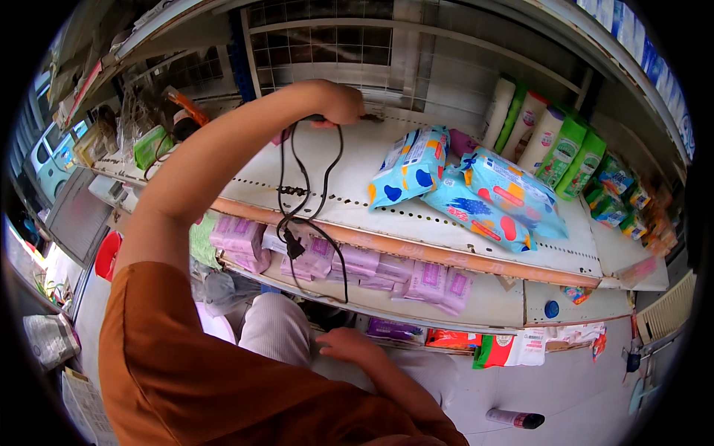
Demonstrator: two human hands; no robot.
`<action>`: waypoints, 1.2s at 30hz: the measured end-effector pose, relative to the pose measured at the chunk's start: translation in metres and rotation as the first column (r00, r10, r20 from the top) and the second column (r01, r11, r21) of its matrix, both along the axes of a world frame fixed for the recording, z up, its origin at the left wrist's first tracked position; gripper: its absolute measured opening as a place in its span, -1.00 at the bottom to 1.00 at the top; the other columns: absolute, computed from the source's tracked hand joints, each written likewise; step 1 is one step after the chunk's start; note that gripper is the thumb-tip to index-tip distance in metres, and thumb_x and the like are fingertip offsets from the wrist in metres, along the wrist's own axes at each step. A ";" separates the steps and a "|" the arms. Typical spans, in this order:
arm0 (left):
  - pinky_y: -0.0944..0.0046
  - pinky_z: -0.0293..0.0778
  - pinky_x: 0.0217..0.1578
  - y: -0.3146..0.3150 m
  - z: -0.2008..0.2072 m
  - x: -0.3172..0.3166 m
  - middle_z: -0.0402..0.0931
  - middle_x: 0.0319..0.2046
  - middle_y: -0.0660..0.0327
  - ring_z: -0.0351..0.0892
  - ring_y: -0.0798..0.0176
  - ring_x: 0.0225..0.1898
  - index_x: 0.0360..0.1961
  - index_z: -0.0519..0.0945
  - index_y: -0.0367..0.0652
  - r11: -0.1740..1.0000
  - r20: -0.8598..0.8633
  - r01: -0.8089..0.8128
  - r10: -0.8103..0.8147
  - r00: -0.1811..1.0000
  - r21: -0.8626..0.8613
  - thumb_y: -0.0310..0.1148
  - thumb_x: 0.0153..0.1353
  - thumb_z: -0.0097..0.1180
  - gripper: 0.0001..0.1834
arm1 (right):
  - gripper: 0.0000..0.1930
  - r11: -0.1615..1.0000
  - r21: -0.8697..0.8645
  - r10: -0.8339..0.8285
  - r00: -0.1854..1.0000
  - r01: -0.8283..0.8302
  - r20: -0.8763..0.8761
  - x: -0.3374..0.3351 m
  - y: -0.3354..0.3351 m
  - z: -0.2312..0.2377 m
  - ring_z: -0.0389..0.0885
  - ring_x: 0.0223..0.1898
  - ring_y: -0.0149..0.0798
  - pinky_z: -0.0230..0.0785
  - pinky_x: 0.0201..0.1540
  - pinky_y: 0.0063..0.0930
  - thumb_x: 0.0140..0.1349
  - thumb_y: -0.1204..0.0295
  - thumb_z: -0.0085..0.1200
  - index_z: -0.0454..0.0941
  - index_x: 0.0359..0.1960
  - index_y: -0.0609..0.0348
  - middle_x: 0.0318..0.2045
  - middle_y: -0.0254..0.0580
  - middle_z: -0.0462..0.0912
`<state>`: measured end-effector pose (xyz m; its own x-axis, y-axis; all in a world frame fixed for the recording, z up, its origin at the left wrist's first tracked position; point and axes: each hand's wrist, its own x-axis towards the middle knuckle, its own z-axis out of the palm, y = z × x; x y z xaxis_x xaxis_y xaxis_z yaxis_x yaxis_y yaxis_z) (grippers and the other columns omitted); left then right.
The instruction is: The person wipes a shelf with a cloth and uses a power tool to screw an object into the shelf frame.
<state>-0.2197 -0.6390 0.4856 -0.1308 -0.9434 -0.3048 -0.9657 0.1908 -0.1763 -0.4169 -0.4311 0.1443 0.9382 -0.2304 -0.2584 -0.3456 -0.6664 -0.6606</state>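
My left hand (pixel 338 104) reaches over the upper white shelf (pixel 312 178) toward its back, fingers closed round a black power cord (pixel 303 167). The cord hangs in loops over the shelf's front edge, knotted partway down, and its plug (pixel 294 244) dangles before the lower shelf. Something small and dark (pixel 372 117) lies just past my fingers; I cannot tell if it is joined to the cord. My right hand (pixel 348 346) is low by my knee, its fingers loosely apart and holding nothing. Blue packs of wipes (pixel 409 167) lie on the upper shelf, right of my left hand.
Pink packs (pixel 357 260) line the lower shelf. White and green bottles (pixel 561 149) stand at the upper shelf's right end. A bottle (pixel 515 418) lies on the floor at right. Plastic bags (pixel 137 111) and a green box (pixel 152 146) sit at the left end.
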 end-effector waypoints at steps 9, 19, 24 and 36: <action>0.13 0.37 -0.55 -0.003 0.000 -0.007 0.45 -0.74 0.05 0.45 0.16 -0.70 -0.38 0.50 -0.28 0.998 -0.023 -0.033 0.031 0.999 -0.047 -0.43 0.10 -0.24 -0.76 | -0.63 1.000 0.004 -0.002 1.000 0.002 0.022 0.000 -0.002 -0.005 0.51 -0.09 -0.04 0.37 -0.09 -0.14 0.05 0.22 0.03 0.51 -0.07 -0.04 -0.14 -0.15 0.57; 0.16 0.38 -0.61 -0.035 -0.010 -0.001 0.44 -0.75 0.08 0.43 0.15 -0.76 -0.27 0.48 -0.32 0.978 0.030 -0.200 0.202 0.979 -0.064 -0.38 0.18 -0.23 -0.73 | -0.63 0.999 0.039 -0.003 1.000 0.002 0.020 0.001 0.001 -0.009 0.50 -0.09 -0.02 0.37 -0.08 -0.14 0.05 0.22 0.03 0.51 -0.07 -0.02 -0.14 -0.13 0.57; 0.15 0.38 -0.61 0.002 0.004 -0.002 0.46 -0.69 0.07 0.43 0.19 -0.76 -0.18 0.47 -0.26 0.991 -0.055 -0.132 0.130 0.990 -0.026 -0.43 0.18 -0.28 -0.71 | -0.59 0.999 0.011 0.033 0.999 -0.033 -0.039 -0.003 -0.003 0.011 0.48 -0.04 -0.02 0.36 -0.03 -0.20 0.12 0.17 0.00 0.47 -0.01 0.01 -0.10 -0.07 0.54; 0.16 0.34 -0.69 -0.023 -0.005 0.006 0.44 -0.70 0.06 0.44 0.15 -0.68 -0.62 0.49 -0.30 0.981 -0.196 -0.182 0.166 0.966 -0.068 -0.51 -0.06 -0.14 -0.85 | -0.60 1.000 0.018 0.018 1.000 -0.018 -0.020 -0.003 -0.005 0.001 0.48 -0.04 -0.01 0.35 -0.03 -0.20 0.12 0.19 0.02 0.47 0.00 -0.01 -0.09 -0.05 0.54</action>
<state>-0.2138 -0.6618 0.4811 -0.0095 -0.9780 -0.2086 -1.0000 0.0088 0.0042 -0.4199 -0.4362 0.1456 0.9366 -0.2087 -0.2813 -0.3471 -0.6608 -0.6655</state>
